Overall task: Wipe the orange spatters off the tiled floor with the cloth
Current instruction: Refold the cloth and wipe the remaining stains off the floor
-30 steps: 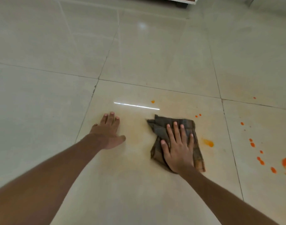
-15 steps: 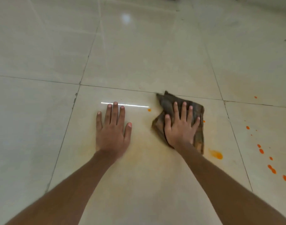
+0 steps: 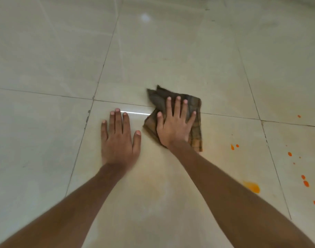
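A folded brown checked cloth [image 3: 195,115] lies on the glossy beige tiled floor [image 3: 153,51], across a grout line. My right hand [image 3: 174,124] presses flat on the cloth with straight, spread fingers. My left hand [image 3: 118,138] rests flat on the bare tile just left of the cloth, holding nothing. An orange smear [image 3: 252,187] lies to the right of my right forearm. Several small orange drops [image 3: 305,182] dot the tiles further right, and two more drops [image 3: 234,146] sit nearer the cloth. A faint orange haze tints the tile under my arms.
Grout lines [image 3: 45,94] cross the floor. A bright strip of reflected light [image 3: 135,113] shows between my hands. Pale tiles stretch away at the top and left.
My right hand has pushed the cloth forward, away from me, over the grout line and the single drop beside the light strip. My left hand turned to lie flat with fingers forward.
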